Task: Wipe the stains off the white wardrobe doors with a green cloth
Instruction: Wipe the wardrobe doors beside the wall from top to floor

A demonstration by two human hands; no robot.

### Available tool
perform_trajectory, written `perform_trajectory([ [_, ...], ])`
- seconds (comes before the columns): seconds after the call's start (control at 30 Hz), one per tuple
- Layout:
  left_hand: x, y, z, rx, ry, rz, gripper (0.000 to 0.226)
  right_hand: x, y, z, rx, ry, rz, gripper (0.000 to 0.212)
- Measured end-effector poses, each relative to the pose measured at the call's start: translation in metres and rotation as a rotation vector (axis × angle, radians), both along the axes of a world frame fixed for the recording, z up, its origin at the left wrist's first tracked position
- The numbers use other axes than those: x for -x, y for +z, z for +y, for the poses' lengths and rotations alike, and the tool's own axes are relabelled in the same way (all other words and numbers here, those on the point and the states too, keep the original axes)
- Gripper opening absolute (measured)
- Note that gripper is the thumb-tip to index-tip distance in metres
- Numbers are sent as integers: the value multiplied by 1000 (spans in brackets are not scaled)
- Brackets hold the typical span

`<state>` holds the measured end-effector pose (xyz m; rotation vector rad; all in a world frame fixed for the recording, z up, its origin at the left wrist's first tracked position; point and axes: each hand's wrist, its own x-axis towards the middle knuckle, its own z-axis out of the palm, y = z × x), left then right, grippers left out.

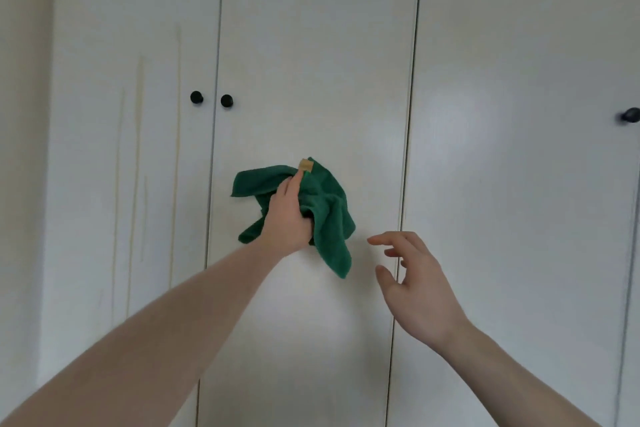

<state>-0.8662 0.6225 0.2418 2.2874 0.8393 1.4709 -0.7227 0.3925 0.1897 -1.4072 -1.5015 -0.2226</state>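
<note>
White wardrobe doors fill the view. My left hand (286, 215) grips a bunched green cloth (329, 211) with a small tan label, held in front of the middle door (311, 62). My right hand (412, 277) hovers to the right of the cloth with its fingers spread and relaxed, holding nothing. The left door (104, 45) carries several long yellowish vertical streaks (138, 149) running down its face. I cannot tell whether the cloth touches the door.
Two black round knobs (196, 97) (227, 100) sit either side of the seam between the left and middle doors. Another black knob (629, 115) shows at the right edge on the right door (519, 80). A plain white wall lies at far left.
</note>
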Motion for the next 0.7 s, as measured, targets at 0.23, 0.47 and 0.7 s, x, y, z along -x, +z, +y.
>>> perform_trajectory([
  [0.23,13,-21,29,-383,110,237,113,-9,31,38,-119,17,-138,49],
  [0.47,-5,91,40,-504,-54,34,80,-24,121,115,-394,65,-242,43],
  [0.7,11,208,67,-642,111,173,116,-11,262,162,-601,126,-157,38],
])
